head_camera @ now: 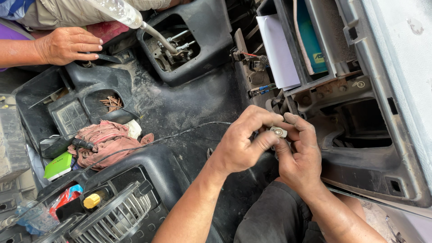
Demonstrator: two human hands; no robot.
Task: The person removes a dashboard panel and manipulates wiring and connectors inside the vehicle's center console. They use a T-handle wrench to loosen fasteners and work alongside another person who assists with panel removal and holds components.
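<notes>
My left hand (245, 139) and my right hand (300, 155) meet in front of an opened dashboard (382, 148). Between their fingertips they pinch a small round metal part (279, 132). A thin black wire (180, 132) runs from my left hand across the dark floor toward the left. Behind my fingers, loose connectors and wires (258, 74) hang in the dashboard opening.
Another person's hand (67, 45) rests on the black centre console (90, 94) at upper left. A gear lever (130, 15) rises from its open boot. A pink rag (105, 139), a green box (58, 165), a yellow-capped item (91, 200) and a round fan housing (112, 218) lie at lower left.
</notes>
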